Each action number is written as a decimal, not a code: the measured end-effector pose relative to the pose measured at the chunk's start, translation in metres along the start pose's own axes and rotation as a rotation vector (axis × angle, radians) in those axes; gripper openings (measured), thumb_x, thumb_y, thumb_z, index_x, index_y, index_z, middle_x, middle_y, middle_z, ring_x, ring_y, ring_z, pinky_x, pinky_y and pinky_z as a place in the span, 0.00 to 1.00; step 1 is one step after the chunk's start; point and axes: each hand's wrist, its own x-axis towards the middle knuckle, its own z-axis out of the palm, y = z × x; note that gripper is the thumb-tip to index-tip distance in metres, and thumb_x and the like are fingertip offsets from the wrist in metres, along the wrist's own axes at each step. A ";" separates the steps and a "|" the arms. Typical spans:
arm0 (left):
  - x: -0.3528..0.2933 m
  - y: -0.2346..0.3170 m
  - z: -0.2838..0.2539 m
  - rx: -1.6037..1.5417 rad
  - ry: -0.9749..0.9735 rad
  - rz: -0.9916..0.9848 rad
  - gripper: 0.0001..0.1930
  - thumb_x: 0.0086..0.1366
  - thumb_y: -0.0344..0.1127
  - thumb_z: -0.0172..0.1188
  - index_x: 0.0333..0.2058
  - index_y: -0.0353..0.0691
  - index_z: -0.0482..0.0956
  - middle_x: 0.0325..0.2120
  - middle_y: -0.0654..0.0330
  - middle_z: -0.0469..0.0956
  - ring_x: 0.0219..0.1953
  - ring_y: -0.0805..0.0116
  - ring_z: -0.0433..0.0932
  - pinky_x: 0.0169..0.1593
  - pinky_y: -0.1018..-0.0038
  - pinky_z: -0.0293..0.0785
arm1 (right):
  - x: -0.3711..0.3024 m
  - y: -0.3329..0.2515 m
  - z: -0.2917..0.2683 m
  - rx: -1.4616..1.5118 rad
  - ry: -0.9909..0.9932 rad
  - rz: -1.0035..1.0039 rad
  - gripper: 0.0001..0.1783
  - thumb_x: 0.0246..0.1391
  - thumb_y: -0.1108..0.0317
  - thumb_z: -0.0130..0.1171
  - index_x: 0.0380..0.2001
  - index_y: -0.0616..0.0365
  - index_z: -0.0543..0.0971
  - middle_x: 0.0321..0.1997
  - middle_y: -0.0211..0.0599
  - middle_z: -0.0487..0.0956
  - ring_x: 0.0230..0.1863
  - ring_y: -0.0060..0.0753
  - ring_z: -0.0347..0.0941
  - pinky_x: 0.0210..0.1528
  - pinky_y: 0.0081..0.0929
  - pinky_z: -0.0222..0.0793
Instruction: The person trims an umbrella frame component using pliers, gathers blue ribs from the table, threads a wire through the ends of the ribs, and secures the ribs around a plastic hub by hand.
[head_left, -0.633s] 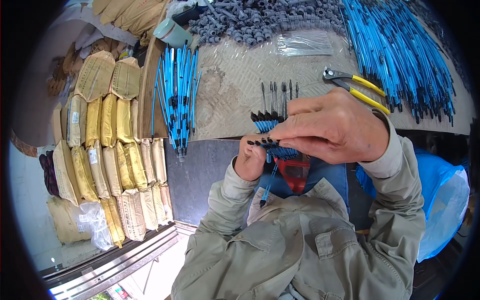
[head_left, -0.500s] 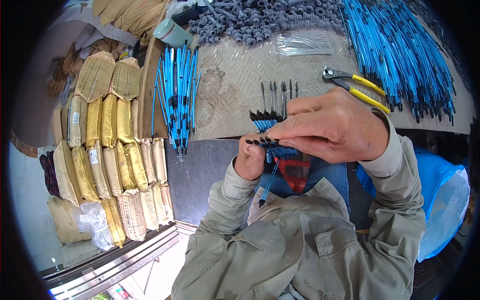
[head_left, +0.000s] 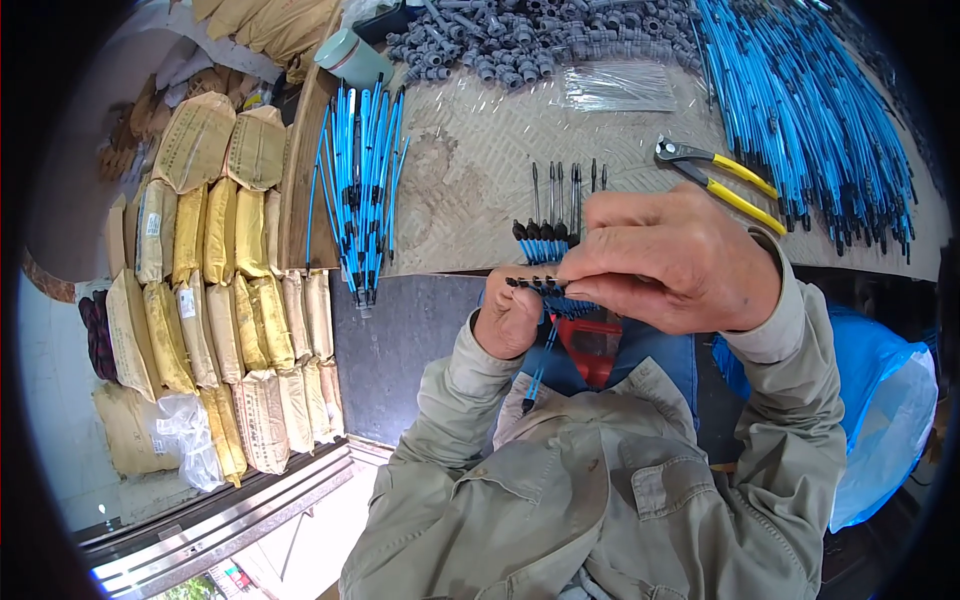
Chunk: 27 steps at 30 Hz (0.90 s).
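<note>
Rods (head_left: 540, 246) are best held steady: left hand (head_left: 508, 320) grips them, right hand (head_left: 672, 262) pinches them beside the black ends (head_left: 537, 282).

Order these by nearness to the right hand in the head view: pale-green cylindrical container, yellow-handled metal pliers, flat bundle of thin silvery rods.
1. Pliers: just beyond the right hand.
2. Silvery rods: farther out, near the top.
3. Container: upper left, farthest.

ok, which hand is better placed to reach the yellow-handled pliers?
Probably the right hand: it sits close below the yellow-handled pliers in the picture. The left hand, farther left, holds the blue rods. The right is busy at them too, though.
</note>
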 end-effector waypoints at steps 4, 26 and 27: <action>0.001 0.003 0.003 -0.018 0.005 -0.012 0.36 0.61 0.63 0.44 0.42 0.27 0.75 0.35 0.57 0.78 0.39 0.73 0.74 0.44 0.76 0.69 | 0.000 -0.003 0.000 -0.027 0.012 0.021 0.09 0.40 0.75 0.63 0.28 0.59 0.77 0.20 0.35 0.68 0.18 0.36 0.67 0.17 0.29 0.60; 0.003 -0.001 0.000 0.081 -0.016 -0.055 0.43 0.64 0.64 0.24 0.42 0.26 0.75 0.35 0.50 0.78 0.38 0.64 0.77 0.44 0.73 0.70 | 0.001 -0.001 0.005 0.027 0.021 0.053 0.08 0.41 0.72 0.61 0.24 0.55 0.71 0.23 0.34 0.69 0.20 0.39 0.69 0.18 0.29 0.62; 0.002 -0.003 0.000 0.076 -0.016 -0.055 0.43 0.64 0.64 0.24 0.42 0.26 0.75 0.35 0.50 0.78 0.38 0.64 0.77 0.44 0.73 0.70 | 0.000 -0.001 0.006 0.025 0.018 0.056 0.08 0.41 0.72 0.61 0.24 0.55 0.71 0.23 0.34 0.69 0.20 0.39 0.69 0.18 0.29 0.62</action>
